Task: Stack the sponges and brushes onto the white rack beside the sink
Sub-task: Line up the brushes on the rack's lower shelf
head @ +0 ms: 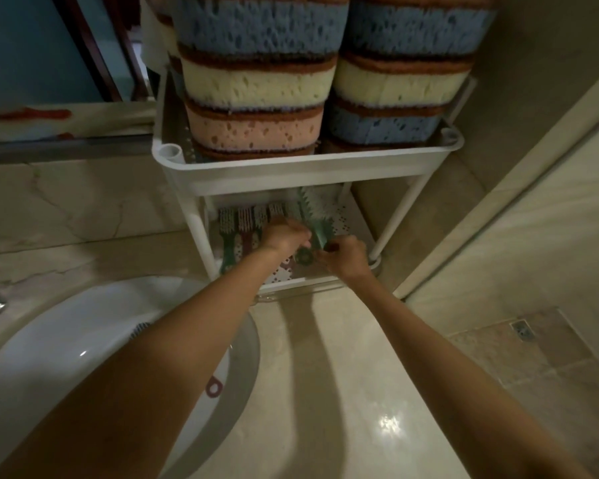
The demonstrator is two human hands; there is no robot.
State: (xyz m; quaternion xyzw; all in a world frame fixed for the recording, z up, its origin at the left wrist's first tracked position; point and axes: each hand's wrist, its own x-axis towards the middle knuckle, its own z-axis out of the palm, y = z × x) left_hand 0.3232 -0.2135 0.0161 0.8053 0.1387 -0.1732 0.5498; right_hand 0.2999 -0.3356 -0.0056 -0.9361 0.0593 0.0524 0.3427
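Starting at the left: sink (pixel 59 340), white, glossy, rounded, with a stray brush (pixel 213 388) lying inside, mostly hidden under the forearm, only dark bristles and a red ring end showing.

Next, on the lower shelf (pixel 350 223) of the white rack (pixel 291 167), a row of brushes (pixel 244 224) side by side, bristles to the back, handles green and maroon, resting on perforated plastic.

Then left hand (pixel 284 235), fingers curled down over the handle of the green brush (pixel 313 216), just below the bristles.

Green brush itself inside the lower shelf, right of the row, tilted, pale bristles toward the back, ring end toward the front edge.

Right hand (pixel 343 257) bent at that ring end, seemingly pinching it; exact contact too blurred to tell.

Judged light and rigid: hard moulded handle, smooth and perhaps slick if wet, bristles springy and apt to snag on neighbours. Best held by the handle, never the bristles, and laid flat beside the row.

Above, on the top tier, two tall stacks of sponges (pixel 256 88): blue, cream and pink with brown scouring layers, porous, soft, squashy, probably easy to topple.
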